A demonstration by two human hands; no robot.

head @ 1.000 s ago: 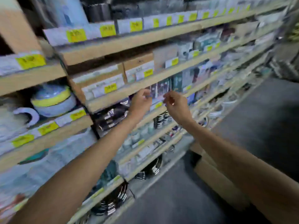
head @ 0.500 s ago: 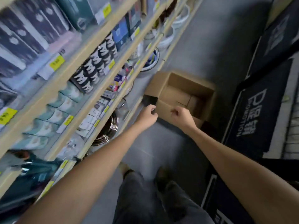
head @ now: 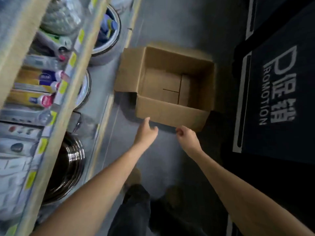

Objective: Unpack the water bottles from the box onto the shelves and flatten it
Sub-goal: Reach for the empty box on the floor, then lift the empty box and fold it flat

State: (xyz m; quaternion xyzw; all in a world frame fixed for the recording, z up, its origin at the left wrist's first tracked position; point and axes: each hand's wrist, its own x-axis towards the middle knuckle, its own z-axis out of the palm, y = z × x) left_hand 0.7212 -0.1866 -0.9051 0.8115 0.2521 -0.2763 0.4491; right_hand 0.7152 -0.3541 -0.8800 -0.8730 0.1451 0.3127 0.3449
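A brown cardboard box [head: 170,113] stands open on the grey floor, its inside bare and its left flap folded outwards. My left hand [head: 146,132] hangs just below the box's near wall with the fingers loosely spread, holding nothing. My right hand [head: 187,137] is beside it under the box's near right part, fingers loosely curled, also holding nothing. Neither hand touches the cardboard. Boxed bottles with coloured caps [head: 46,87] lie on the wooden shelves [head: 68,106] to the left.
Shelf edges with yellow price tags run along the left, with metal pots [head: 68,166] and bowls [head: 105,40] on the lowest level. A dark floor mat [head: 279,92] with white lettering lies right of the box. My legs and shoes are below, on the grey aisle floor.
The view has swung from the shelf front down to the floor. Both hands came off the shelf and dropped towards the box's near wall, and the box now looks closer.
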